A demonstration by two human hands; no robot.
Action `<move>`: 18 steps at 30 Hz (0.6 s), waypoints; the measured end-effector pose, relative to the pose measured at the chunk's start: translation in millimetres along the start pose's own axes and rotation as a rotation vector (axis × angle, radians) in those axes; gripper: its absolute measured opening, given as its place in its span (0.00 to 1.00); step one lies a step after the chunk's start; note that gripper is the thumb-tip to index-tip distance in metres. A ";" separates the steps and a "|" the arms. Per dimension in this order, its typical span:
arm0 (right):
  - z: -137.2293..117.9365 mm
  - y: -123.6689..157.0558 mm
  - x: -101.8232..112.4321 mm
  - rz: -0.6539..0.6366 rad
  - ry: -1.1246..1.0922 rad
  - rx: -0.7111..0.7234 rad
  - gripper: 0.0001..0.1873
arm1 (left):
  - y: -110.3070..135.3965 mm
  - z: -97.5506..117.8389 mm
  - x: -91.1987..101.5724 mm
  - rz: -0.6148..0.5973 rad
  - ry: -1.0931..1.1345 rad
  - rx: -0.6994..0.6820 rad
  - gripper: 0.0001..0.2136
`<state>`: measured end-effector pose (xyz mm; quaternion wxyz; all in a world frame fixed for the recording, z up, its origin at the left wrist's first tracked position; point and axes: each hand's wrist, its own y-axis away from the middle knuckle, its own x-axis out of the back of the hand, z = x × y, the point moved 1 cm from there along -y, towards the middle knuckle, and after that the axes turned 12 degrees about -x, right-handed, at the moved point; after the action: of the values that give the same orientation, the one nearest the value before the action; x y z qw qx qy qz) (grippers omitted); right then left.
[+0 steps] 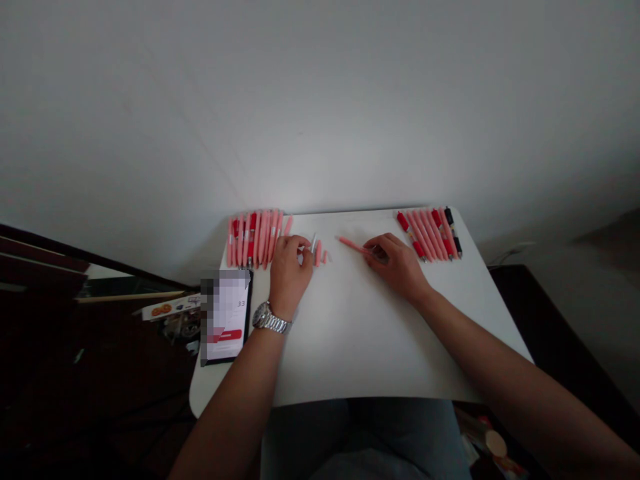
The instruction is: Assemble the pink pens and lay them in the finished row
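My right hand (393, 261) pinches a slim pink pen (353, 245), which points left over the white table; its right end is hidden by the fingers. Left of it, my left hand (293, 267) has its fingers curled, with a silver watch on the wrist. Whatever lies between its fingertips is too small to make out. Close by its fingertips are a thin silvery pen part (313, 243), a short pink barrel piece (319, 253) and a small pink piece (325, 257). A row of pink and red pens (257, 239) lies just behind and left of my left hand.
Another row of pink, red and black pens (431, 235) lies at the table's back right. A phone (233, 320) with a lit screen rests at the left edge of the white table (370, 360). A wall (320, 120) rises behind the table.
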<state>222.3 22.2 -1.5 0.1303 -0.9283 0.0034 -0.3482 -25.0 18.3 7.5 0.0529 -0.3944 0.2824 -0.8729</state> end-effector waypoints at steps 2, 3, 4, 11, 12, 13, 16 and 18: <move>0.7 -0.3 -0.3 0.003 0.007 0.000 0.06 | 0.3 0.1 0.0 -0.002 0.001 0.004 0.08; 1.1 -0.4 -0.5 0.007 0.009 -0.001 0.06 | 0.3 0.1 0.0 -0.002 0.002 0.005 0.08; 1.6 -0.5 -0.8 0.013 0.010 -0.001 0.06 | 0.2 0.0 -0.1 -0.002 0.002 0.007 0.08; 4.6 -0.1 -1.6 -0.004 -0.008 -0.001 0.08 | -1.1 0.2 -0.1 -0.001 0.017 -0.001 0.08; 4.5 0.1 -1.3 -0.007 -0.016 0.002 0.08 | -1.2 0.3 0.0 -0.002 0.017 0.001 0.07; 4.2 0.2 -0.9 -0.009 -0.023 0.004 0.09 | -1.2 0.4 0.0 -0.002 0.015 0.004 0.07; 3.7 0.2 0.4 -0.003 -0.047 0.005 0.10 | -1.1 0.3 -0.2 0.011 0.001 0.010 0.06; 3.8 0.0 1.2 0.008 -0.070 -0.002 0.10 | -1.1 0.0 -0.3 0.023 -0.001 0.012 0.05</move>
<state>225.7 23.0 -3.4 0.1309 -0.9401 0.0030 -0.3148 -24.7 19.3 7.9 0.0655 -0.3913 0.2815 -0.8737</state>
